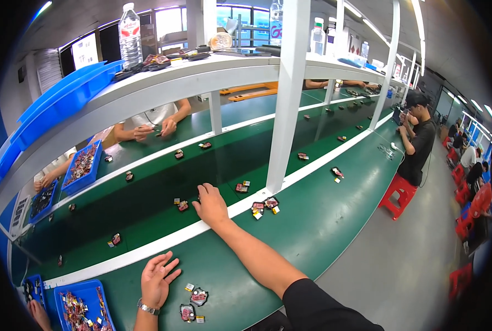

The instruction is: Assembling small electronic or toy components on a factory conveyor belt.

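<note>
My left hand (156, 281), with a metal watch on its wrist, is held over the near green worktop, palm up. Its fingers are spread and nothing lies in them. Beside it on the worktop are two small circuit boards (199, 297) in black frames with yellow-and-white tabs. My right hand (212, 206) reaches across the white rail (141, 251) over the dark green belt (152, 204). Its thumb and fingers curl around a small dark thing, mostly hidden. Just left of them lies a red-and-black circuit board (182, 205); another board (242, 187) lies to the right.
A white post (287, 99) rises from the rail and carries a shelf (202, 69). Two boards (265, 206) lie near its foot. A blue tray (103, 292) of parts stands at lower left. Co-workers' hands (156, 128) work across the belt; a person (420, 135) sits at right.
</note>
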A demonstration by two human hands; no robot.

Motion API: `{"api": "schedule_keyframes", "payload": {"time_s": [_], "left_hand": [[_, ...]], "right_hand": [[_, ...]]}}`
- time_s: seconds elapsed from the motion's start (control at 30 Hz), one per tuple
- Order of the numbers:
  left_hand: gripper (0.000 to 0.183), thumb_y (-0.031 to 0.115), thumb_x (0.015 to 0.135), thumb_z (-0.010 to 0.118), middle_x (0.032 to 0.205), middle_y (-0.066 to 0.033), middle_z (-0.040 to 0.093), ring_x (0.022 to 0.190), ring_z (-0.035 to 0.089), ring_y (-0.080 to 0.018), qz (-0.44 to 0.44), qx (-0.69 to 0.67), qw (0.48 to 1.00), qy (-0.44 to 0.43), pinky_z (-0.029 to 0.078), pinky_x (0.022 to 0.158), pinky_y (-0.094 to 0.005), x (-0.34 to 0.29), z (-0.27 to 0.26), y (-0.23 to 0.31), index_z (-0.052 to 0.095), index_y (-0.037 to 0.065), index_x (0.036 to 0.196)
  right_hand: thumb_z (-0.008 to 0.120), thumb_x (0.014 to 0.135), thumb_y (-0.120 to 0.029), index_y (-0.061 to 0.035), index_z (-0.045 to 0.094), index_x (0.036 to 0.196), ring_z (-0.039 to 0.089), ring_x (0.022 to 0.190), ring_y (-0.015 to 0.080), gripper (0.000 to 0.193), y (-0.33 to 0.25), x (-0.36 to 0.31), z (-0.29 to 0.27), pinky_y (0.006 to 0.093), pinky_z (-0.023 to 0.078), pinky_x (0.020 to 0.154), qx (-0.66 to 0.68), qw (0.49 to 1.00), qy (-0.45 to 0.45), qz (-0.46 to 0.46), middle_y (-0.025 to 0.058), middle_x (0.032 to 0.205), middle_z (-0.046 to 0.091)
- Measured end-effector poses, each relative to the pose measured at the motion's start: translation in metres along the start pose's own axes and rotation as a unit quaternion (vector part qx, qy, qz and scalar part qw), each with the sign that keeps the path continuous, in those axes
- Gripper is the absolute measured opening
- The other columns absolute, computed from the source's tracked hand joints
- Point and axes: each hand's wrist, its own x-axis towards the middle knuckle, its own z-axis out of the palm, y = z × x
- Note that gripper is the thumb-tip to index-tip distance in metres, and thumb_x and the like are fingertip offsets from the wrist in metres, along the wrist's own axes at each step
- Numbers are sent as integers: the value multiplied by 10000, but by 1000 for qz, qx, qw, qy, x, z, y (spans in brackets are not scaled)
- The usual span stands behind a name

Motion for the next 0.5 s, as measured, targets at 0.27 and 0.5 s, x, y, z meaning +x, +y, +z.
{"api": "schedule_keyframes", "payload": {"time_s": [0.27, 0.5], "left_hand": [[255, 37, 951, 509, 1266, -228, 583, 1131, 620, -331, -1, 11, 1000, 20, 553, 911, -423, -1, 2, 5, 514, -33, 1196], [202, 18, 944, 510, 1133, -228, 647, 1022, 668, -326, 16, 66, 998, 5, 575, 854, -410, 2, 9, 1, 541, -45, 1134]], "right_hand": [[764, 695, -129, -106, 591, 748, 571, 704, 264, 182, 27, -86, -161, 375, 449, 649, -34, 958, 118, -260, 55, 739, 569], [729, 795, -234, -72, 562, 1154, 513, 1107, 349, 428, 257, -76, -303, 465, 427, 895, -323, 915, 205, 128, 155, 1148, 578]]}}
